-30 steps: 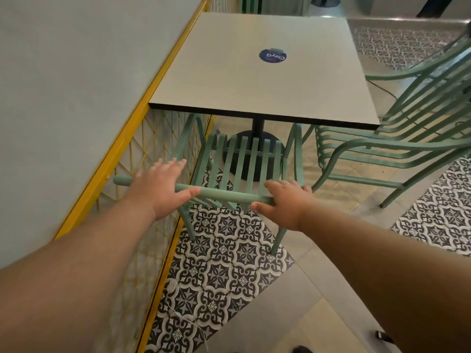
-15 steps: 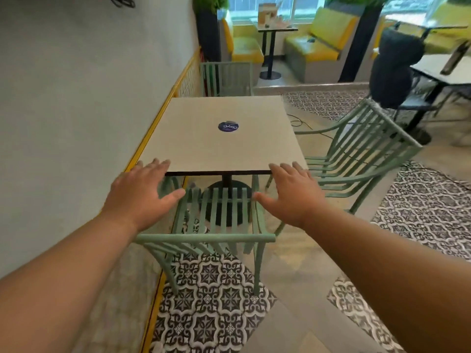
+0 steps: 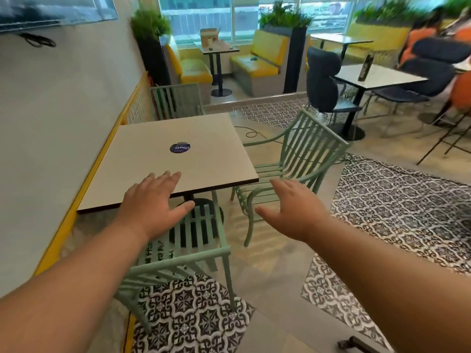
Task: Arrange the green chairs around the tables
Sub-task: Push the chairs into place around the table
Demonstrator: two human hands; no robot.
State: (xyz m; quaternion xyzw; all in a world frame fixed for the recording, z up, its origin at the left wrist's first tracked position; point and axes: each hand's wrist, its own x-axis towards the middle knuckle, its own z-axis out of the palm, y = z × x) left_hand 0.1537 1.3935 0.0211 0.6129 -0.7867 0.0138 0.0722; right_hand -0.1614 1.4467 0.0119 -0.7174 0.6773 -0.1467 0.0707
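A green slatted chair (image 3: pixel 193 253) stands pushed under the near edge of a square grey table (image 3: pixel 142 171), its back rail toward me. My left hand (image 3: pixel 153 200) hovers open above that chair, fingers spread, touching nothing. My right hand (image 3: pixel 293 207) is open too, held in the air in front of a second green chair (image 3: pixel 300 159) that stands at the table's right side, turned at an angle. A third green chair (image 3: pixel 178 100) sits at the table's far side against the wall.
A grey wall with a yellow rail (image 3: pixel 102 154) runs along the left. Patterned tile patches cover the floor. Dark chairs and a white table (image 3: pixel 379 77) stand at the right, where people sit. Yellow booth seats and planters line the windows behind.
Both hands have let go of the near chair's back rail and lifted off it with fingers spread. My view has risen and swung right, bringing the angled chair and the room into view.
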